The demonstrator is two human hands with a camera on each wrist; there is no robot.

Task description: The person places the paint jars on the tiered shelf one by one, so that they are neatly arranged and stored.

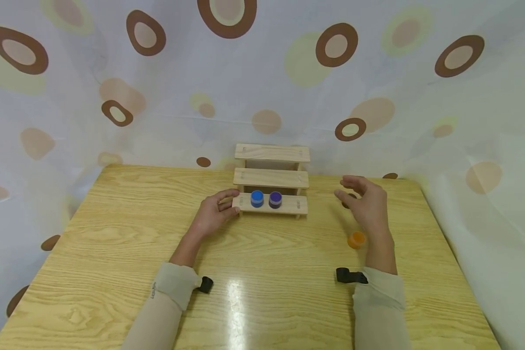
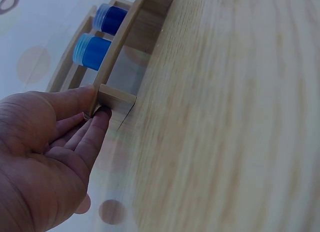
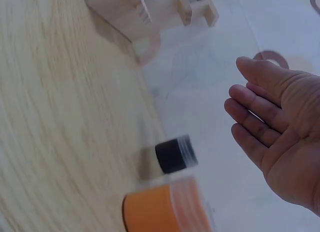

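Observation:
A three-step wooden rack (image 1: 271,179) stands at the back of the table. My left hand (image 1: 214,214) grips the left end of its lowest step, thumb on top and fingers at the underside in the left wrist view. On that step sit a blue paint jar (image 1: 256,199) and a purple paint jar (image 1: 275,200), side by side. To the right, my right hand (image 1: 369,204) hovers over the table, fingers loosely bent around nothing. Below it stand an orange paint jar (image 1: 356,239) and a black paint jar (image 3: 176,154), the black one partly hidden by the hand in the head view.
The wood-grain table (image 1: 271,272) reaches back to a pale curtain (image 1: 170,92) with brown and beige ovals, which hangs behind the rack and along both sides. The middle step (image 1: 271,178) and top step (image 1: 272,152) rise behind the lowest one.

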